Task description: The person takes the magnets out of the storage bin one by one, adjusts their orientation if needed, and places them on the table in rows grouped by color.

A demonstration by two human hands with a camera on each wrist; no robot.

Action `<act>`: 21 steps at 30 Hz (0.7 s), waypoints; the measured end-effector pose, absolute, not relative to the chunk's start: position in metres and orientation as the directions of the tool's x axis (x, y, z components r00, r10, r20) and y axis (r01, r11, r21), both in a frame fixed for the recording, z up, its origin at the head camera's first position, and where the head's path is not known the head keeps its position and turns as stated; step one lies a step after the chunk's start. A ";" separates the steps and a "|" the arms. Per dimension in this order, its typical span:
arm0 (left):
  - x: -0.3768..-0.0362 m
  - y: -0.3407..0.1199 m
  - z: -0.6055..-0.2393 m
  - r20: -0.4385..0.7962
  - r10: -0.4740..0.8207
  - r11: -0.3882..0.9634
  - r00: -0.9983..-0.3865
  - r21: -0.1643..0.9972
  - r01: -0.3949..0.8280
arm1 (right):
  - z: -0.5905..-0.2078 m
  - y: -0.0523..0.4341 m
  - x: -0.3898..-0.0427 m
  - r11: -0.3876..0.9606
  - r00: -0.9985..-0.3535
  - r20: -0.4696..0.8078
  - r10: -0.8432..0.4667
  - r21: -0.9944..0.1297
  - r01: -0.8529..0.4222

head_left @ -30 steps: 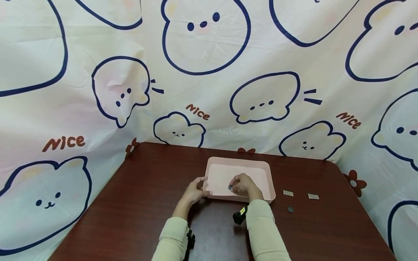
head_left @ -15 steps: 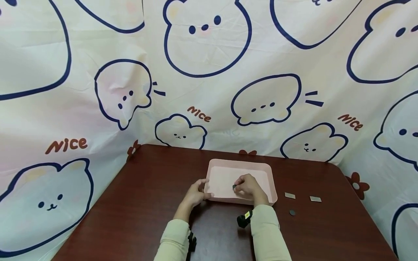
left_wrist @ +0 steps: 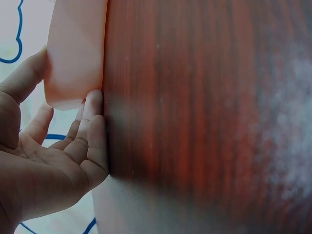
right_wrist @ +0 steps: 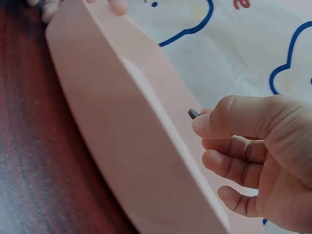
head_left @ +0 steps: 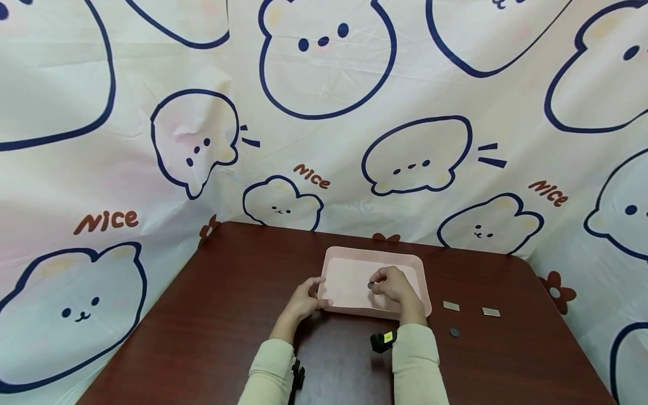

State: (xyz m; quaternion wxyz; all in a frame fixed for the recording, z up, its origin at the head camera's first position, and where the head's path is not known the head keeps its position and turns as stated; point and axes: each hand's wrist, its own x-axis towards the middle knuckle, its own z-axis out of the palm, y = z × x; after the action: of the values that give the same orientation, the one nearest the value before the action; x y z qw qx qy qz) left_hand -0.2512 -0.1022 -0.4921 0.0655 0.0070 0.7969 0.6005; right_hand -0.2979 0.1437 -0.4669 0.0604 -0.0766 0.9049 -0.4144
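small dark disc [head_left: 371, 286] (probably round), pinched by right hand [head_left: 394, 288]

small dark disc [right_wrist: 193, 114] mostly hidden by fingers [right_wrist: 229, 122], perhaps a coin

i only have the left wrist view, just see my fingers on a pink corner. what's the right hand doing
Observer: The right hand pinches a small dark disc over the pink tray.
Operator: anything in the tray
Observer: None that shows in the head view; its floor looks bare, though the hand hides part of it.
Operator: more pieces around
Observer: Yes, on the table right of the tray: two grey plates and another dark disc.
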 end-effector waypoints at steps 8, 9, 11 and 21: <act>-0.250 -0.100 -0.495 -0.118 0.089 0.280 -0.989 0.956 -0.089 | -0.461 0.154 -0.291 0.596 -0.984 -0.035 -0.176 -0.799 -0.078; -0.250 -0.100 -0.496 -0.121 0.091 0.278 -0.988 0.956 -0.091 | -0.460 0.155 -0.290 0.588 -0.984 -0.037 -0.175 -0.805 -0.074; -0.250 -0.100 -0.496 -0.123 0.091 0.276 -0.988 0.957 -0.094 | -0.458 0.156 -0.287 0.575 -0.984 -0.037 -0.177 -0.815 -0.072; -0.254 -0.099 -0.493 -0.128 0.068 0.292 -0.989 0.951 -0.103 | -0.457 0.154 -0.287 0.559 -0.984 -0.011 -0.177 -0.824 -0.091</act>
State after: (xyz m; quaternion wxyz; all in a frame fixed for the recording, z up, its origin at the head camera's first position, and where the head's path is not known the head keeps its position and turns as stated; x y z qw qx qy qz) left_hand -0.2538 -0.0995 -0.4927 0.0720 -0.0109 0.8007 0.5947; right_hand -0.2872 0.1544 -0.4571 0.0464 -0.0761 0.8818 -0.4632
